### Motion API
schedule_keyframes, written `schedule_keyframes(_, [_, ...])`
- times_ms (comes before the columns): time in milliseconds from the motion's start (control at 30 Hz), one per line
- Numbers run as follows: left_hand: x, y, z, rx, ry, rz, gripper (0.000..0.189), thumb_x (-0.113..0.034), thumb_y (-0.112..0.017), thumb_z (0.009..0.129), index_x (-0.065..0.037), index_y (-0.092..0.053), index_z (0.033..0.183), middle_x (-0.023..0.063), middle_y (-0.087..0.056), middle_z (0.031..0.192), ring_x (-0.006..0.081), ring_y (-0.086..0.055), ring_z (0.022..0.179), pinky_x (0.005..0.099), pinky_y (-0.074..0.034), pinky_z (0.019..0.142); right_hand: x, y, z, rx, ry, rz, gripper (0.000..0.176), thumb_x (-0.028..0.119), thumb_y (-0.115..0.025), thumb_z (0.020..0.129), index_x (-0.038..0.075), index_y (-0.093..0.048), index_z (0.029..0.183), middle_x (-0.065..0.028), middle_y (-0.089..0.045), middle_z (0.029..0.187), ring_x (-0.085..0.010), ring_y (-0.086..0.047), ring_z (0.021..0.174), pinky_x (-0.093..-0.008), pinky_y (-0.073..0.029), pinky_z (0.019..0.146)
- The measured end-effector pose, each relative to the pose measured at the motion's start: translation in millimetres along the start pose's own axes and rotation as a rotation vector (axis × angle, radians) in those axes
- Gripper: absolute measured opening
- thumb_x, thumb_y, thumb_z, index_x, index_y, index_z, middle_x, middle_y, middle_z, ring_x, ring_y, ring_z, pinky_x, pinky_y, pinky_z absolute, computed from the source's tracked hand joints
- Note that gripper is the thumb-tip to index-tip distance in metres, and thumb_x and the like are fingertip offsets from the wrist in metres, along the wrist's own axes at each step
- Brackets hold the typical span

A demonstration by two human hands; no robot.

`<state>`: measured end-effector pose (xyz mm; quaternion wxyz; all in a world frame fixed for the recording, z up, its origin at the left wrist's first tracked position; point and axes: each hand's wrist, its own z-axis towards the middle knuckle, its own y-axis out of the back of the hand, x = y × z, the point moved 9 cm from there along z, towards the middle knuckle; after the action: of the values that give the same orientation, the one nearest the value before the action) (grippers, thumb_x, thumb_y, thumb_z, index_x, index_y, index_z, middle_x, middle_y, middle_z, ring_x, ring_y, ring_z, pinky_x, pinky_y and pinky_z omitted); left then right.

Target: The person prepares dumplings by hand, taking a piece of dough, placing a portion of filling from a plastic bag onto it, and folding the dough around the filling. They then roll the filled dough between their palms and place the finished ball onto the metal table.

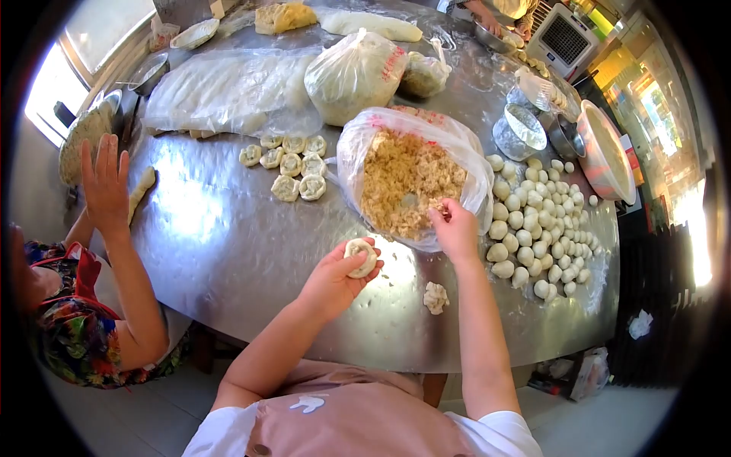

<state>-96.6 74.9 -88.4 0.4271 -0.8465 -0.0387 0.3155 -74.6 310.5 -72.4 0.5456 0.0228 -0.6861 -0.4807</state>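
My left hand (pixel 335 280) is closed around a round, pale piece of dough (pixel 360 258), held up above the steel table with the thumb on its face. My right hand (pixel 457 232) reaches over the near right rim of a plastic bag (pixel 478 171) full of crumbly brown filling (pixel 403 171). Its fingers are pinched together at the filling; what they grip is too small to make out. A small greyish round patch shows in the filling beside them. On the table below my right hand lies a lumpy scrap of dough (pixel 435 298).
Many dough balls (pixel 533 221) cover the right side of the steel table (pixel 228 282). Several shaped dough pieces (pixel 290 164) sit left of the filling. Behind are a tied bag (pixel 354 76) and plastic-covered dough (pixel 228 95). A person's raised hand (pixel 106 183) is at left; another person works at the back.
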Motion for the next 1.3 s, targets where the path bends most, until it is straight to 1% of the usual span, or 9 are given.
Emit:
schedule_keyframes(133, [9,-5,5,-0.003,0.021,0.012,0.036,-0.005,-0.053,0.090,-0.003,-0.046,0.126,0.0126,-0.055,0.111,0.0239,-0.056,0.102,0.0328,-0.047,0.091,6,-3,-3,-0.009,-0.053,0.322,0.025,0.015,-0.067,0.084,-0.001,-0.063,0.103,-0.0032,-0.064,0.074,-0.0084,-0.058,0.066,-0.0251,-0.046,0.061])
schedule_keyframes(267, [14,-5,22,-0.026,-0.042,0.108,0.035,-0.009,-0.050,0.093,-0.001,-0.044,0.126,0.0122,-0.054,0.113,0.0253,-0.056,0.104,0.0355,-0.045,0.094,9,-27,-14,0.228,-0.283,1.002,0.018,0.008,-0.061,0.089,0.000,-0.059,0.105,-0.0006,-0.062,0.086,-0.0077,-0.056,0.072,-0.0205,-0.047,0.068])
schedule_keyframes(367, [21,-3,41,-0.065,-0.027,-0.122,0.031,-0.017,-0.043,0.097,0.001,-0.046,0.123,0.0123,-0.053,0.116,0.0251,-0.054,0.106,0.0362,-0.044,0.097,42,-33,-42,0.348,-0.332,1.170,0.019,0.008,-0.062,0.088,0.002,-0.059,0.106,-0.0017,-0.062,0.089,-0.0081,-0.057,0.075,-0.0208,-0.048,0.070])
schedule_keyframes(500, [16,-19,48,-0.013,-0.053,-0.293,0.039,-0.030,-0.035,0.100,0.001,-0.042,0.124,0.0130,-0.049,0.122,0.0240,-0.046,0.117,0.0376,-0.037,0.103,70,-42,-64,0.315,-0.122,0.762,0.016,0.005,-0.065,0.085,0.001,-0.064,0.101,-0.0036,-0.062,0.092,-0.0113,-0.059,0.076,-0.0235,-0.050,0.070])
schedule_keyframes(533, [14,-22,45,0.017,-0.071,-0.267,0.040,-0.033,-0.033,0.101,-0.003,-0.040,0.126,0.0122,-0.049,0.121,0.0231,-0.043,0.119,0.0378,-0.036,0.102,82,-30,-65,0.170,0.137,0.501,0.017,0.003,-0.067,0.082,0.001,-0.066,0.099,-0.0053,-0.062,0.090,-0.0130,-0.060,0.076,-0.0248,-0.050,0.068])
schedule_keyframes(633, [10,-16,29,-0.175,-0.050,0.033,0.035,-0.031,-0.034,0.101,-0.007,-0.041,0.126,0.0112,-0.051,0.116,0.0209,-0.048,0.113,0.0359,-0.039,0.098,92,-25,-72,0.103,0.203,0.369,0.018,0.001,-0.066,0.081,0.003,-0.066,0.099,-0.0068,-0.062,0.088,-0.0134,-0.061,0.076,-0.0253,-0.051,0.067])
schedule_keyframes(733, [10,-9,29,-0.108,-0.100,0.201,0.031,-0.020,-0.042,0.099,-0.009,-0.039,0.128,0.0087,-0.054,0.109,0.0182,-0.054,0.102,0.0337,-0.044,0.092,101,-30,-75,0.167,0.243,0.285,0.019,0.000,-0.066,0.081,0.002,-0.065,0.099,-0.0073,-0.064,0.091,-0.0140,-0.063,0.077,-0.0258,-0.051,0.067])
schedule_keyframes(1233, [6,-11,19,0.006,-0.054,-0.141,0.029,-0.016,-0.045,0.097,-0.002,-0.045,0.123,0.0111,-0.053,0.113,0.0235,-0.054,0.108,0.0344,-0.045,0.096,89,-14,-75,0.168,0.030,0.606,0.018,0.001,-0.064,0.084,-0.001,-0.061,0.102,-0.0086,-0.069,0.090,-0.0132,-0.066,0.080,-0.0239,-0.052,0.070])
schedule_keyframes(1300, [3,-13,17,0.014,-0.029,-0.248,0.031,-0.015,-0.046,0.097,0.000,-0.045,0.124,0.0132,-0.054,0.114,0.0270,-0.054,0.110,0.0362,-0.044,0.099,71,-1,-61,0.042,0.099,0.580,0.028,0.008,-0.063,0.086,0.000,-0.057,0.113,-0.0122,-0.066,0.106,-0.0196,-0.063,0.096,-0.0288,-0.049,0.082])
